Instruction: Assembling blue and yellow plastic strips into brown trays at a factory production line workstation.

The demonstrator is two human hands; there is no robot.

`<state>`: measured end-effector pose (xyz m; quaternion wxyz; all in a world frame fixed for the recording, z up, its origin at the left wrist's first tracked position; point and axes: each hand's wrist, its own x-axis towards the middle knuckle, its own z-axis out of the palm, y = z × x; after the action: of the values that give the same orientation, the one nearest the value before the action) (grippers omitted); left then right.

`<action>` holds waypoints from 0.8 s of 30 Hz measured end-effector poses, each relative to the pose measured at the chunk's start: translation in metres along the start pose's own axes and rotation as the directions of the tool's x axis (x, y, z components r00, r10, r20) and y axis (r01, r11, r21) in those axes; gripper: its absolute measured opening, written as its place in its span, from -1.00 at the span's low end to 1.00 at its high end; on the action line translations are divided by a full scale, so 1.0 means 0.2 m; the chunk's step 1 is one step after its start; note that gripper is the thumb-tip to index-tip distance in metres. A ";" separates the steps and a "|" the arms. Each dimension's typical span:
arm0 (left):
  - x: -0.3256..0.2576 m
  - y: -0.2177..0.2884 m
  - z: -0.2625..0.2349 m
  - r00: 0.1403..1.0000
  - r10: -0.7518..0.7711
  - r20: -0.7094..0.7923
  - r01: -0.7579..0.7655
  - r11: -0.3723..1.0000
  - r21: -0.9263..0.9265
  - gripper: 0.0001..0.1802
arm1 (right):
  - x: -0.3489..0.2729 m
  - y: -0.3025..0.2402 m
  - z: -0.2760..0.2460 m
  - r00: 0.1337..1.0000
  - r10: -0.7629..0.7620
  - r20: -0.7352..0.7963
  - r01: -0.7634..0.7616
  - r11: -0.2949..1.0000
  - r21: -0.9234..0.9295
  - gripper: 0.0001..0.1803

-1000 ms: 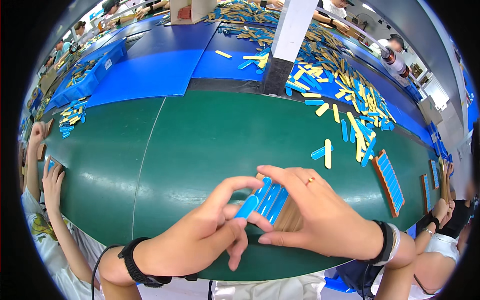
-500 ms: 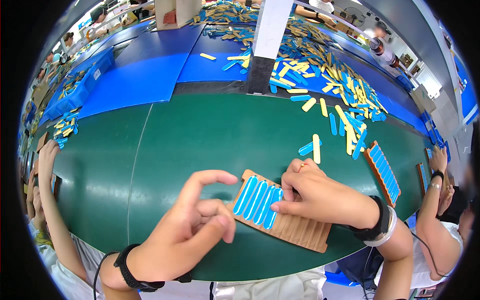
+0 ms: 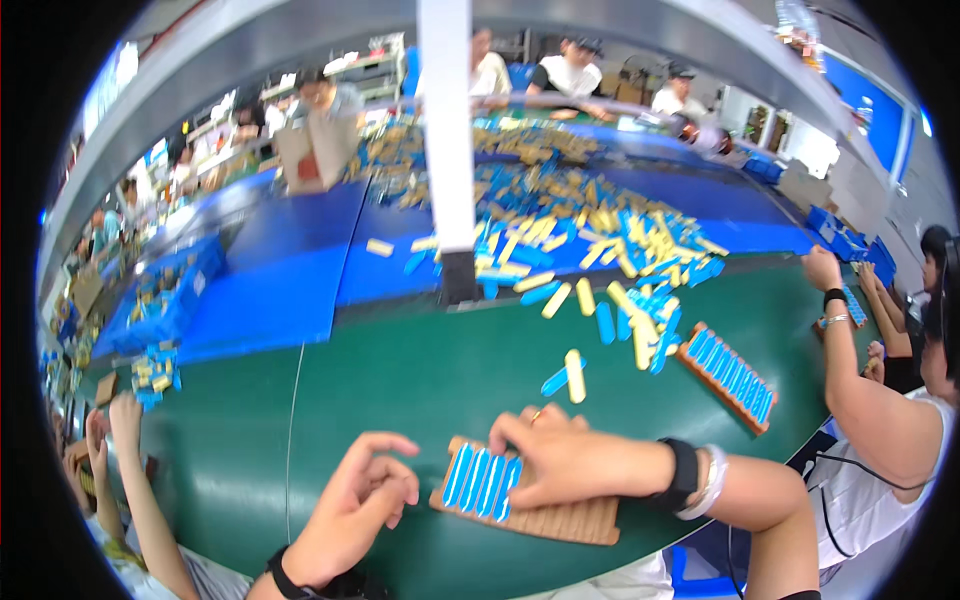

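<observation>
A brown slotted tray (image 3: pixel 590 525) lies slightly tilted on the green table before me. Several blue rounded strips (image 3: pixel 470 482) sit side by side in its left grooves; the grooves further right are partly covered by my hand. My right hand (image 3: pixel 575 462) bends over the tray, thumb and forefinger closed at the two ends of the rightmost visible blue strip (image 3: pixel 508 490). Beside the tray's left end hovers my left hand (image 3: pixel 350 505), forefinger stretched out, the others loosely curled, nothing seen in it.
A filled slotted tray (image 3: pixel 730 378) lies to the right. Beyond it spreads a heap of loose yellow and blue strips (image 3: pixel 640 250). A yellow strip (image 3: pixel 574 376) crosses a blue one nearer me. A white post (image 3: pixel 447 150) rises mid-table. Co-workers' arms (image 3: pixel 850 370) reach in at both sides.
The whole view has tilted up, showing more of the far room. My right hand stays at the same strip. My left hand has drawn a little away from the tray.
</observation>
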<state>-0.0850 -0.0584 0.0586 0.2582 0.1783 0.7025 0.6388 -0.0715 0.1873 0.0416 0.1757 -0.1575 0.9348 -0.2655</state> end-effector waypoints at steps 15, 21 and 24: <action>0.31 0.14 0.21 0.974 -0.130 0.187 -0.026 0.752 0.658 -0.23 | -0.41 0.12 -0.05 0.910 -0.262 -0.321 0.110 0.900 -0.422 -0.38; 0.67 0.14 0.40 0.951 -0.175 0.254 -0.013 0.799 0.602 -0.25 | -0.42 0.36 -0.17 0.982 -0.161 -0.101 0.127 0.951 -0.282 0.10; 0.88 0.12 0.51 0.917 -0.030 0.398 -0.308 0.582 0.753 -0.22 | -0.43 0.43 -0.18 0.976 -0.177 -0.123 0.143 0.958 -0.247 0.12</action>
<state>-0.1686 0.1288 0.0534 0.2251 0.4472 0.8355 0.2264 -0.0277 0.3056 0.0436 0.0659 -0.2331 0.9541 -0.1761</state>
